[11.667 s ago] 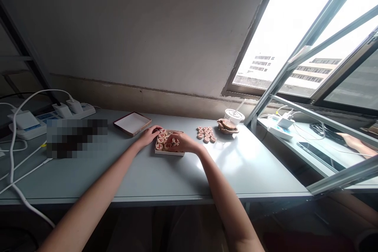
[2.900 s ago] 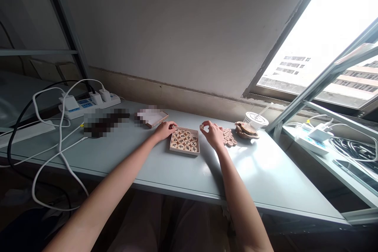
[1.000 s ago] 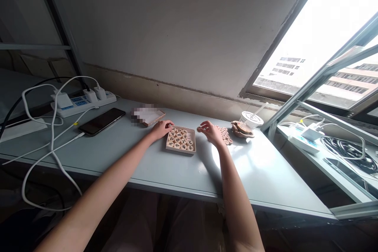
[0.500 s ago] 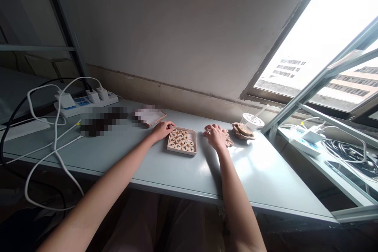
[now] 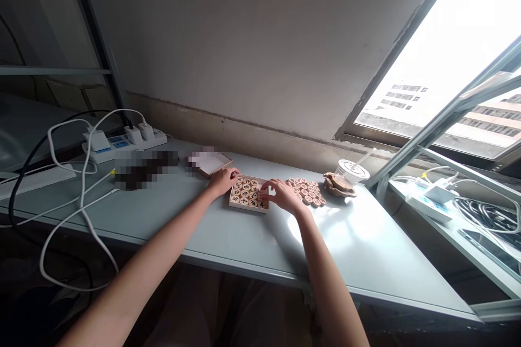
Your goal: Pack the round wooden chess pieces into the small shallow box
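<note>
A shallow, open box (image 5: 249, 209) holds round wooden Chinese chess pieces (image 5: 245, 194) with dark characters, set in rows. My left hand (image 5: 223, 180) is closed on the box's far left corner. Over the right end of the box, my right hand (image 5: 280, 194) has its fingers bent and drawn together. Whatever is between those fingertips, if anything, is too small to make out. Just right of this hand, more pieces (image 5: 311, 193) with reddish characters lie on the table in a close group, a few partly behind the hand.
A box lid (image 5: 215, 165) lies at the back left, partly blurred out. To the right stand a brown, carved-looking dish (image 5: 340, 188) and a clear cup (image 5: 353, 171) with a straw. White cables (image 5: 83, 200) and a power strip (image 5: 122, 142) occupy the left.
My right hand has moved left from the group of reddish pieces to the right end of the box, uncovering more of that group. My left hand stays at the box corner.
</note>
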Action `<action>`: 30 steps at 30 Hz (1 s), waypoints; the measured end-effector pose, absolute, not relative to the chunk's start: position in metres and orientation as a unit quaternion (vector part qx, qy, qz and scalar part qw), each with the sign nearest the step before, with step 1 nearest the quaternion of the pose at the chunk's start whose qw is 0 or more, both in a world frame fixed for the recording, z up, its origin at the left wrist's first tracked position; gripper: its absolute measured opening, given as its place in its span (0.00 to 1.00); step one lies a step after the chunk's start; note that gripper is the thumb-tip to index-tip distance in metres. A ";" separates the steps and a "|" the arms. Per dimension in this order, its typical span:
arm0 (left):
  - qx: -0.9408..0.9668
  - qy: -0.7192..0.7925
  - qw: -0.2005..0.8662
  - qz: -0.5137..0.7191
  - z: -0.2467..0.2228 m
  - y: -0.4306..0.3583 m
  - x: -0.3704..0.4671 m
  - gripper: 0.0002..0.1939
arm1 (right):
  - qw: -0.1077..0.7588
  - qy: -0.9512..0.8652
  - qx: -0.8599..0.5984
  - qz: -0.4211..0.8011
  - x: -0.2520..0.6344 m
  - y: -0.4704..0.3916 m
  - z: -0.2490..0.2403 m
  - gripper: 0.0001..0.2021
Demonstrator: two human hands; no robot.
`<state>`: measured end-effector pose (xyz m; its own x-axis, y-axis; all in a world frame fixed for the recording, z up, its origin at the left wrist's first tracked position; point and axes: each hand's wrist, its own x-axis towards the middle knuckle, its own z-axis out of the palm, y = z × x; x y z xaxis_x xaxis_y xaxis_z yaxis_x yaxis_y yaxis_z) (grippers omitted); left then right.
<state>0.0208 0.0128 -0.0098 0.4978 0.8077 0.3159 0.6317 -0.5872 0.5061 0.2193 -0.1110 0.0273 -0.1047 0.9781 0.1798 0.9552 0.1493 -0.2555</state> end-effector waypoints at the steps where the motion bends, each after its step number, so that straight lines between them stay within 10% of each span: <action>1: 0.850 0.420 0.167 0.270 -0.010 0.013 0.021 0.13 | 0.149 -0.743 -0.651 0.038 0.220 -0.111 0.027 0.08; 17: 0.853 0.427 0.158 0.256 -0.008 0.012 0.021 0.13 | 0.289 -0.660 -0.682 0.122 0.239 -0.109 0.032 0.08; 30: 0.856 0.420 0.164 0.255 -0.011 0.015 0.021 0.13 | 0.091 -0.621 -0.778 -0.014 0.255 -0.112 0.025 0.08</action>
<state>0.0210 0.0146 -0.0114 0.5176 0.8018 0.2986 0.6345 -0.5938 0.4948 0.2545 -0.1123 0.0254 0.2275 0.9645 0.1342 0.9695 -0.2114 -0.1240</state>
